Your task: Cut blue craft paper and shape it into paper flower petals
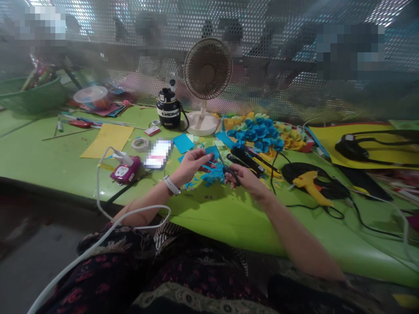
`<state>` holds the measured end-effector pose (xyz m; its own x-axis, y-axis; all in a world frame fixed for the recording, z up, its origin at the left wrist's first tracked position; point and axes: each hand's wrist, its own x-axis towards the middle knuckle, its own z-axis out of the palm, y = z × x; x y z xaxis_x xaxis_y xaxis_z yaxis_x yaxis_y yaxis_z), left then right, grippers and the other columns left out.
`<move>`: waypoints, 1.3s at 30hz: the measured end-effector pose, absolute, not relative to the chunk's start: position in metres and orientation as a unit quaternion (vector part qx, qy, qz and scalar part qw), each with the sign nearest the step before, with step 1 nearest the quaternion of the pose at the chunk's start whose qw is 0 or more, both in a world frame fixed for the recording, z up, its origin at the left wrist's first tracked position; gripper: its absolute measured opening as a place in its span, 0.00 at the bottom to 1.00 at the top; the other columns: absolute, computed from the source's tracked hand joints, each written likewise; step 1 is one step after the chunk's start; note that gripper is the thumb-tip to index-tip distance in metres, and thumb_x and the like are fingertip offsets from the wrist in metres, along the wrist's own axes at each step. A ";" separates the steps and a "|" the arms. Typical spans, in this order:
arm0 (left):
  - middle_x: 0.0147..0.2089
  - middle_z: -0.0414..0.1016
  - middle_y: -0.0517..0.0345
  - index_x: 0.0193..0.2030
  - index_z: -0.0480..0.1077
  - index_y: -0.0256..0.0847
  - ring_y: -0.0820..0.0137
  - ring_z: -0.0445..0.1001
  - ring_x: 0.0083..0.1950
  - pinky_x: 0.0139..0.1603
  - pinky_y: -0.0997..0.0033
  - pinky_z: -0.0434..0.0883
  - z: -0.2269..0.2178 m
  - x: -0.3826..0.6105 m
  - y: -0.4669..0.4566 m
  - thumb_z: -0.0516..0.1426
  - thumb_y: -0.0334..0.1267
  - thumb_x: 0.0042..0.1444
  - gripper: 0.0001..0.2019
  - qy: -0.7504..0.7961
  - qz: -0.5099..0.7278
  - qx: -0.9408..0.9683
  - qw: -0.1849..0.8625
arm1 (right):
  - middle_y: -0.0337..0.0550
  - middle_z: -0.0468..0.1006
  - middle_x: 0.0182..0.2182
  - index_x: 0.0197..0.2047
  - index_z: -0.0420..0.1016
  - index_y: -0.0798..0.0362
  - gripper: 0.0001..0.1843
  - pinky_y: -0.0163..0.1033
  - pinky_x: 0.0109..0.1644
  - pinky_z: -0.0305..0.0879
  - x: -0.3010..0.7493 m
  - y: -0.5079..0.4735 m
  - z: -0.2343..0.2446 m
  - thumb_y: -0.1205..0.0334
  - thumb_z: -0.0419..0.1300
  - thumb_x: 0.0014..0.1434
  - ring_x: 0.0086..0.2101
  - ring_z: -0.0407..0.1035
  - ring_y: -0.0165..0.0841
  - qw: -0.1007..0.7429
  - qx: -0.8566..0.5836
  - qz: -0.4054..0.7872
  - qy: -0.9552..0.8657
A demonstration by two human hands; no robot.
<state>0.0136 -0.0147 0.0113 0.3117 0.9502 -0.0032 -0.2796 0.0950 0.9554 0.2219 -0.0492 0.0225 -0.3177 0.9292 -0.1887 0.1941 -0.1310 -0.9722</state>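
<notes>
My left hand [193, 165] pinches a small piece of blue paper [212, 152] between its fingers. My right hand [245, 181] grips black-handled scissors [231, 174], with the blades angled up toward that paper. Below both hands lies a scatter of blue paper scraps [212, 174] on the green table [212, 222]. Just beyond the scissors are a black tool [247, 161] and a mound of blue paper flowers [258, 133]. A white band [172, 185] circles my left wrist.
A yellow glue gun [309, 185] rests on a black cord to the right. On the left are a yellow paper sheet [108, 140], a pink power socket [126, 170] with a white cable, and a blurred phone [159, 155]. A fan [207, 83] and black flask [168, 109] stand behind.
</notes>
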 end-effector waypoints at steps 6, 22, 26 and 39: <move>0.34 0.81 0.56 0.33 0.66 0.37 0.70 0.82 0.33 0.29 0.77 0.74 0.013 0.014 -0.016 0.71 0.53 0.42 0.25 0.352 0.479 0.476 0.648 | 0.36 0.75 0.25 0.32 0.69 0.51 0.29 0.35 0.27 0.65 0.223 -0.050 0.023 0.39 0.74 0.39 0.26 0.69 0.30 0.315 -0.486 0.571 -0.582; 0.36 0.83 0.52 0.32 0.66 0.37 0.70 0.82 0.33 0.30 0.75 0.75 0.011 0.016 -0.016 0.71 0.50 0.45 0.22 0.353 0.477 0.459 0.661 | 0.35 0.72 0.24 0.30 0.65 0.50 0.31 0.36 0.30 0.60 0.221 -0.050 0.019 0.35 0.71 0.39 0.26 0.67 0.30 0.319 -0.513 0.521 -0.603; 0.36 0.83 0.52 0.32 0.66 0.37 0.70 0.82 0.32 0.30 0.76 0.75 0.012 0.016 -0.016 0.72 0.49 0.45 0.22 0.350 0.478 0.448 0.670 | 0.34 0.71 0.22 0.29 0.65 0.50 0.31 0.36 0.30 0.58 0.219 -0.052 0.022 0.34 0.71 0.39 0.25 0.65 0.29 0.330 -0.517 0.516 -0.599; 0.33 0.82 0.54 0.35 0.70 0.35 0.71 0.82 0.31 0.31 0.75 0.76 0.014 0.015 -0.015 0.73 0.47 0.44 0.22 0.347 0.494 0.425 0.674 | 0.35 0.72 0.19 0.28 0.64 0.50 0.32 0.34 0.25 0.52 0.219 -0.055 0.025 0.33 0.71 0.38 0.21 0.61 0.27 0.319 -0.537 0.511 -0.591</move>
<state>0.0147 -0.0149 0.0136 0.2697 0.9617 -0.0481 -0.3709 0.1499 0.9165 0.2188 -0.0546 0.0245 -0.2207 0.9600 -0.1722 0.3085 -0.0988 -0.9461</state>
